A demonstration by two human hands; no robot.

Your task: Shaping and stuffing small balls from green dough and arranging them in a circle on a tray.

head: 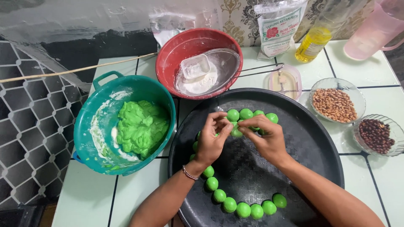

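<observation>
- Tiled table [84, 197] carrying all the things.
- Round black tray [311, 143] holding a curved row of green dough balls [243, 209].
- Teal basin [90, 126] sitting left of the tray, containing green dough.
- Left hand [211, 141] and right hand [267, 136] both pinching one green dough piece [236, 133] above the tray.
</observation>
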